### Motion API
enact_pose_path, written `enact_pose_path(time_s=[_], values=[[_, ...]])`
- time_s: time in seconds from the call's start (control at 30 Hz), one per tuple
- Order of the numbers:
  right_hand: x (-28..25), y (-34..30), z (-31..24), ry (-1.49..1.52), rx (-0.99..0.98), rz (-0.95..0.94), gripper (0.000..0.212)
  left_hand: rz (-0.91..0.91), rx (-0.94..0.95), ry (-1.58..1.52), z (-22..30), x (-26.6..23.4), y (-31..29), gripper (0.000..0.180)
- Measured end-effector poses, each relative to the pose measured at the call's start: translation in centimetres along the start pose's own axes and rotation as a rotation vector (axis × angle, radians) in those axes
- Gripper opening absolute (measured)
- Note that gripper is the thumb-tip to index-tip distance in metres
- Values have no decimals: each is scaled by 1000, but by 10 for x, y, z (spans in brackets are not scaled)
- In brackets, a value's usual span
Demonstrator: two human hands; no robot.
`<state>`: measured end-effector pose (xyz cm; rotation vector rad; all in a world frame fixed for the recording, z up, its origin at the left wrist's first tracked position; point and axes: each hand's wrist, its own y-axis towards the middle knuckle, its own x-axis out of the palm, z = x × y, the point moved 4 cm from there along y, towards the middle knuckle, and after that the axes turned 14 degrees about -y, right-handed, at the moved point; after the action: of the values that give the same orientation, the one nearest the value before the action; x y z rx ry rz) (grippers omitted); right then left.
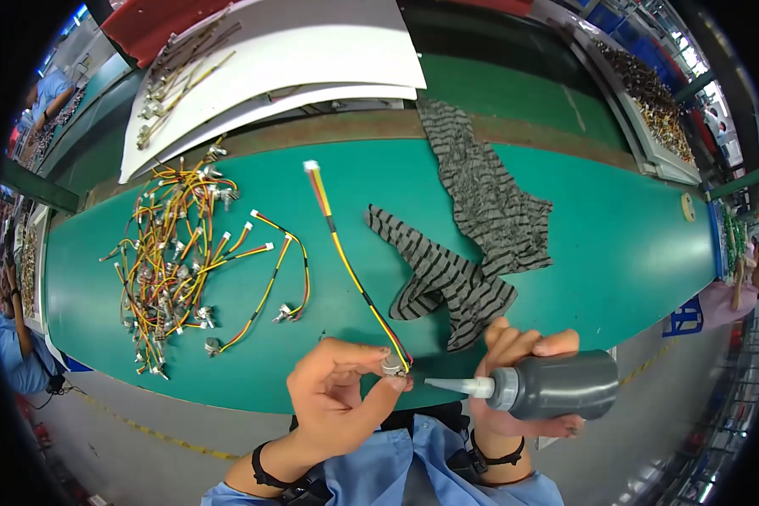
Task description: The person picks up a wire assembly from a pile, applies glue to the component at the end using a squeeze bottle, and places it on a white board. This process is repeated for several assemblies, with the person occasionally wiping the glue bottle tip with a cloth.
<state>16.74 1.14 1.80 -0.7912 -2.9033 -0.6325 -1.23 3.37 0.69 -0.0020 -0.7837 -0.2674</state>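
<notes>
Between thumb and fingertips, my left hand pinches a small round metal potentiometer. Its red, yellow and black wires stretch away over the green table to a white connector. My right hand is closed round a dark grey squeeze bottle lying on its side. The bottle's pale pointed nozzle aims left at the potentiometer, with a small gap between them. Beyond my right hand lie grey-and-black striped fabric sleeves.
A tangled heap of wired potentiometers covers the left of the green table. Two wired pieces lie apart beside it. Farther back, a white sheet carries more wired parts. A tape roll sits at the right edge. Other people work at both sides.
</notes>
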Motion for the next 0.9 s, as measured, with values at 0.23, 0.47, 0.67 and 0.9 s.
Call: enact_pose_path(time_s=[0.23,0.47,0.67,0.9], values=[[-2,-1,3,-41,68,33,76,32,45,71,-3,-1,0,30],[2,-3,1,-74,27,25,71,-5,25,96,0,-3,0,29],[4,-3,1,-73,27,43,70,80,51,68,-3,-3,-3,30],[5,-3,2,-66,7,28,69,61,69,108,-3,-4,-3,30]])
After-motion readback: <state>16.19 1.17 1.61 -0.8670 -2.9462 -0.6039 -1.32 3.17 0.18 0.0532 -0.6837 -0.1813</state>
